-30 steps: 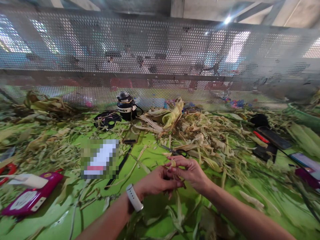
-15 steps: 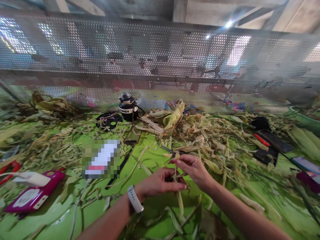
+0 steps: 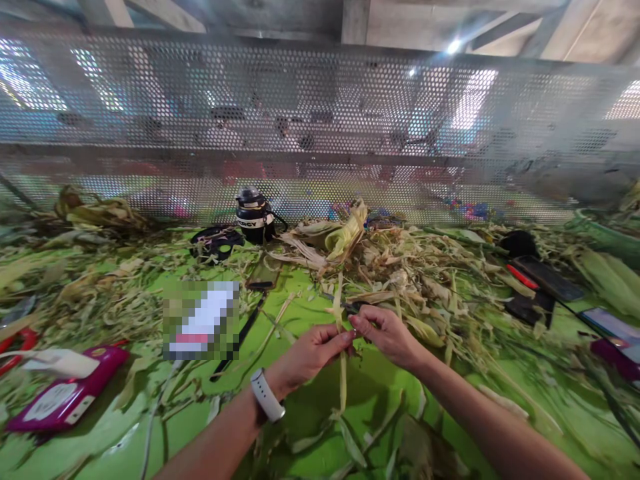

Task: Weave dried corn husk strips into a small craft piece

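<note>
My left hand (image 3: 316,348), with a white watch band (image 3: 267,395) on its wrist, pinches a pale yellow-green strip of husk (image 3: 343,387) between thumb and fingers. The strip hangs upright, reaching above and below the hand. My right hand (image 3: 387,335) is closed in a pinch right beside the left fingertips, nearly touching them. What lies between its fingers is too small to make out. Behind the hands spreads a heap of dry husks and leaf scraps (image 3: 400,267), and a dark scissors-like tool (image 3: 354,307) lies partly hidden behind the right hand.
On the green table (image 3: 280,427) lie a blurred-out phone (image 3: 203,320), a magenta power bank (image 3: 70,390), red-handled scissors (image 3: 17,343) and a black strap (image 3: 245,333). A black jug (image 3: 254,217) stands before a perforated metal screen (image 3: 300,100). More phones (image 3: 550,277) lie at right.
My left hand has risen and its fingers have come up to the right fingertips. The husk strip now hangs straighter and shows higher above the hands.
</note>
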Available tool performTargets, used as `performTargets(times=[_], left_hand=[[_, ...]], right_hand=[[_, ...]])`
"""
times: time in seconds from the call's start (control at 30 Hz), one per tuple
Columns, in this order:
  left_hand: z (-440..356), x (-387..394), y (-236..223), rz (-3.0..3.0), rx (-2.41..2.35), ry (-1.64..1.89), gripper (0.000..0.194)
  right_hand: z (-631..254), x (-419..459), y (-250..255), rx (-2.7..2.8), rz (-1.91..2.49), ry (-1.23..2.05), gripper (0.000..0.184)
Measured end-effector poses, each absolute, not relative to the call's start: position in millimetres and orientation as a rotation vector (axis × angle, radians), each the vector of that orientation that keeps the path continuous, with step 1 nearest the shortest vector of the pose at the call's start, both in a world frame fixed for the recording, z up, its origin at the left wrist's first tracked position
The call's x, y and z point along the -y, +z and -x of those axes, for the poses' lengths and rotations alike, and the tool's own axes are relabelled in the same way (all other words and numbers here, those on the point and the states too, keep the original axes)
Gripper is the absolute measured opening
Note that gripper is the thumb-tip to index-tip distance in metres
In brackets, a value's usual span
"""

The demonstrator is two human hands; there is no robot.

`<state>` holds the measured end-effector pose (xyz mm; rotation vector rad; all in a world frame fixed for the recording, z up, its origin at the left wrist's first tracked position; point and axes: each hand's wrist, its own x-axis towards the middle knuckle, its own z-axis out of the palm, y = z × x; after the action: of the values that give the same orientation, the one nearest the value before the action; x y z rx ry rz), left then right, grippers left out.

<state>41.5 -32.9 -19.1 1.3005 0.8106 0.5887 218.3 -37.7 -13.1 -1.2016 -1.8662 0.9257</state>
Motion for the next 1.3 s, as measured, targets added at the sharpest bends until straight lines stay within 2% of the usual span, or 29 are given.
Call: performTargets(times=[0.2,0.43,0.6,0.87,1.07,1.2,1.3], left_hand=[[-41,32,-21,-1.262,-0.828,0.562,0.042],[-37,31,-16,-1.223,-0.848,0.56,0.042],[-36,30,-17,-1.306,-0.854,0.477,0.041],[-39,34,-20,-0.916,-0.766,0.672,0.031],[-38,33,-25,-0.837,-0.765,0.642,0.037],[-41,32,-25,-0.988,-0.877,0.648,0.032],[-42,32,-22,-1.109,-0.887,0.646,0.037]], right_hand=[[-220,33,-14,1.871,1.237,0.926,0.049],[-231,27,-11,1.765,1.314,1.21,0.05],[-231,22,-17,1.657,1.385,1.074,0.052],[-236,14,-17,1.255,1.369,0.896,0.049],[-227,22,-20,1.541,1.364,0.837,0.049],[-226,26,-20,1.638,1.3,0.695,0.035],[-225,30,-15,1.805,1.142,0.597,0.029]])
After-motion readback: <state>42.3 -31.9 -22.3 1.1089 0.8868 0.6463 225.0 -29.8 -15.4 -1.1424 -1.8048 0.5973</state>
